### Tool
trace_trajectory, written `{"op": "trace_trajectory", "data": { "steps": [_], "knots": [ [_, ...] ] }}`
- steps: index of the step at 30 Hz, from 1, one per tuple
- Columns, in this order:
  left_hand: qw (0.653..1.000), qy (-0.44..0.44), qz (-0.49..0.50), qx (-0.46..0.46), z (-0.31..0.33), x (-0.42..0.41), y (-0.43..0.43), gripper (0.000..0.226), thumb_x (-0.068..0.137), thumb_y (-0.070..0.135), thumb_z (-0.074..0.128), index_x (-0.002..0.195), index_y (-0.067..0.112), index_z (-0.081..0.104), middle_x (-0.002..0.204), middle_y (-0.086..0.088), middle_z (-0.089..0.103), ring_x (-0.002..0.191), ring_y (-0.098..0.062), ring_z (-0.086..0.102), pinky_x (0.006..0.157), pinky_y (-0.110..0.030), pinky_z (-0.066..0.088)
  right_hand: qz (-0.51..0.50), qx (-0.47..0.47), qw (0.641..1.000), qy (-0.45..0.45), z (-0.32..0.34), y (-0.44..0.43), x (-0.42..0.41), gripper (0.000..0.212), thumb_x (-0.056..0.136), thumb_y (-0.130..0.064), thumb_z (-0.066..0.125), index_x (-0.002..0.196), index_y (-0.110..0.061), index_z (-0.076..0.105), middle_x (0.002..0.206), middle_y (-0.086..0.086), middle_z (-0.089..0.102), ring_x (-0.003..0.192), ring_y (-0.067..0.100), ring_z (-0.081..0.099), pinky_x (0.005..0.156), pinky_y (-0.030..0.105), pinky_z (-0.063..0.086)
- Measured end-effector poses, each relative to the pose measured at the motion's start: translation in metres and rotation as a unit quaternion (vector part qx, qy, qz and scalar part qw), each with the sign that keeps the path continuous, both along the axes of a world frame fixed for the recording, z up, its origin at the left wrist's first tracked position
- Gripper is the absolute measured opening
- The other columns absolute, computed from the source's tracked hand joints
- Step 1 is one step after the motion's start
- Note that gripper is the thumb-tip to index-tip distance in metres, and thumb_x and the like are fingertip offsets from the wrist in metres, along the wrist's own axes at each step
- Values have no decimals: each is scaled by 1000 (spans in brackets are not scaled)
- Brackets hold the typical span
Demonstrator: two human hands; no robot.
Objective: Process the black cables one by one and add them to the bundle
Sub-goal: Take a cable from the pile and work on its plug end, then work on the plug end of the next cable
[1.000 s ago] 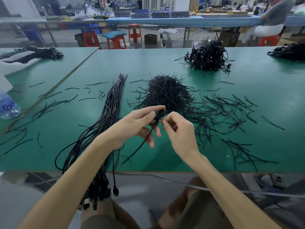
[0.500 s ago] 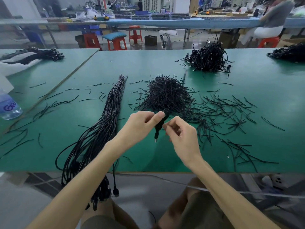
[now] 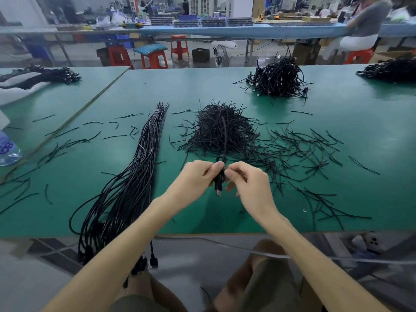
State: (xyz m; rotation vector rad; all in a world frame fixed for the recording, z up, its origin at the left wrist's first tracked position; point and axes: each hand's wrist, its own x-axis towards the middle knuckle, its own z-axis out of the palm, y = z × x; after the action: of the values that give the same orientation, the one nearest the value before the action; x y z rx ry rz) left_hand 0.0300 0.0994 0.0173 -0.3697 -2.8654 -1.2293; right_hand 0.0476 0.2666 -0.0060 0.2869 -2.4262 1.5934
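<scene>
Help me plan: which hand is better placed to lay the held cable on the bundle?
Likely the left hand: it pinches the cable, the bundle lies on its side; the right hand is farther.

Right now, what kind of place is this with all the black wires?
Probably a cable-assembly workshop: long green-topped workbenches, a tangled heap of black cables and a straightened bundle of long black cables laid out beside it.

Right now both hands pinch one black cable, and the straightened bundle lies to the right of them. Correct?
One thing is off. In the head view the left hand and right hand do pinch one black cable, but the straightened bundle lies to their left, not their right.
</scene>
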Motion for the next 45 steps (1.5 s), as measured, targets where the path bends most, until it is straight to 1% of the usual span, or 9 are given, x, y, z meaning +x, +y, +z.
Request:
{"op": "trace_trajectory", "data": {
  "steps": [8, 13, 16, 22, 28, 33, 38, 41, 45],
  "knots": [
    [1000, 2, -9, 2, -4, -5, -6, 32, 108, 30, 47, 82, 22, 64, 72, 9, 69, 55, -12, 60, 58, -28, 47, -25, -58, 994, -85, 1, 19, -14, 9, 90, -22, 76, 95, -25, 70, 91, -2, 74, 69, 4, 67, 59, 22, 49],
    [953, 104, 160, -234, -3, -21, -54, 21, 106, 25, 50, 110, 10, 63, 110, -6, 62, 98, -23, 59, 82, -40, 53, -141, -23, 984, -103, 5, 72, -39, 21, 88, -19, 78, 108, -15, 72, 95, -2, 74, 86, 12, 69, 81, 30, 55],
    [902, 58, 234, -357, -12, -29, -76, 25, 105, 20, 52, 121, 0, 52, 127, -20, 50, 117, -34, 48, 96, -42, 47, -213, 27, 971, -104, 1, 100, -52, 27, 91, -17, 74, 116, -8, 70, 104, 5, 72, 91, 16, 66, 77, 23, 48],
    [872, 52, 237, -425, -34, -27, -96, 22, 98, 12, 62, 116, 6, 52, 124, -17, 52, 114, -32, 50, 95, -38, 44, -240, 49, 961, -130, -10, 114, -53, 33, 97, -13, 66, 128, -7, 60, 118, 11, 66, 100, 24, 64, 94, 42, 54],
    [900, 44, 258, -348, -28, -28, -100, 16, 99, 3, 61, 112, -1, 54, 107, -22, 63, 95, -36, 63, 78, -41, 51, -224, 119, 965, -63, -18, 92, -42, 34, 100, -10, 59, 134, -9, 54, 130, 8, 41, 84, 11, 57, 87, 33, 47],
    [906, 3, 269, -327, -18, -31, -104, 7, 105, 6, 47, 102, 0, 49, 101, -22, 59, 78, -36, 54, 66, -43, 41, -187, 193, 963, 16, -14, 72, -33, 32, 99, -3, 56, 130, -9, 61, 130, 7, 46, 125, 22, 41, 94, 27, 38],
    [967, -25, 234, -101, -5, -34, -90, 12, 106, 17, 49, 103, 6, 53, 87, -10, 70, 68, -21, 64, 64, -35, 51, -99, 229, 963, 106, -6, 28, -21, 35, 98, -3, 56, 131, -12, 62, 123, -1, 53, 116, 13, 44, 104, 25, 38],
    [984, -51, 163, -39, -5, -33, -75, 3, 107, 15, 50, 107, 12, 51, 82, -1, 74, 50, -5, 64, 50, -18, 47, 26, 180, 981, 68, -2, -11, -17, 42, 101, -2, 51, 139, -18, 56, 115, -3, 63, 102, 10, 57, 100, 32, 49],
    [995, -75, 25, -67, -14, -26, -65, 19, 105, 9, 50, 109, 18, 66, 76, 5, 73, 63, -14, 71, 58, -15, 50, 154, 147, 976, -35, -5, -65, -16, 68, 98, -2, 51, 158, -26, 31, 123, 6, 66, 109, 25, 60, 104, 41, 46]
  ]
}}
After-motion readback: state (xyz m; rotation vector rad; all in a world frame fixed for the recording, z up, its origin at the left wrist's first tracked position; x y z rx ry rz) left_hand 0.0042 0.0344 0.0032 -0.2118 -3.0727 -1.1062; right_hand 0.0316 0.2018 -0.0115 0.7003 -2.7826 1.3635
